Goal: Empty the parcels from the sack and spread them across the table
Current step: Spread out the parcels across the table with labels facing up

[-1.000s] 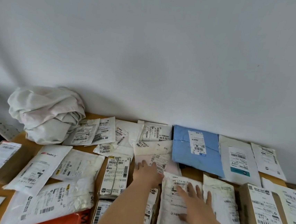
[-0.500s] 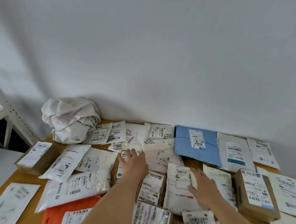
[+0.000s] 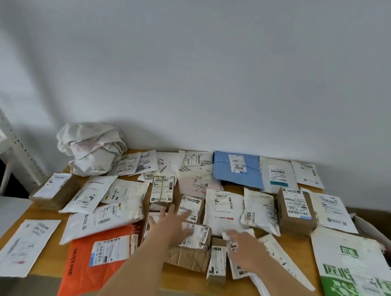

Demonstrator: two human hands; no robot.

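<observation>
Wooden table (image 3: pixel 184 280) against a white wall (image 3: pixel 197 64), covered with parcels lying flat. Crumpled white sack (image 3: pixel 90 148) sits at the back left corner, touching the wall, with small white envelopes (image 3: pixel 138 165) spilling from beside it. Back row: blue mailer (image 3: pixel 236 169), then two white mailers to its right. Left side: brown box (image 3: pixel 53 190), white bags, orange mailer (image 3: pixel 98 253) hanging over the front edge, white envelope (image 3: pixel 21 245) at the front left corner. Right side: taped brown box (image 3: pixel 296 211), big green-and-white bag (image 3: pixel 363 278) overhanging the front right.

Left hand (image 3: pixel 170 226) reaches over the middle of the table, fingers spread and straight, over a battered cardboard box (image 3: pixel 191 247) and a small labelled packet (image 3: pixel 190 207); gripping nothing. Right hand (image 3: pixel 244 247) also flat, fingers extended, on or just above a long white packet (image 3: pixel 272 258) beside a small upright carton (image 3: pixel 217 261). Both hands are motion-blurred, so actual contact is hard to confirm. White shelf frame (image 3: pixel 2 134) stands left of the table.
</observation>
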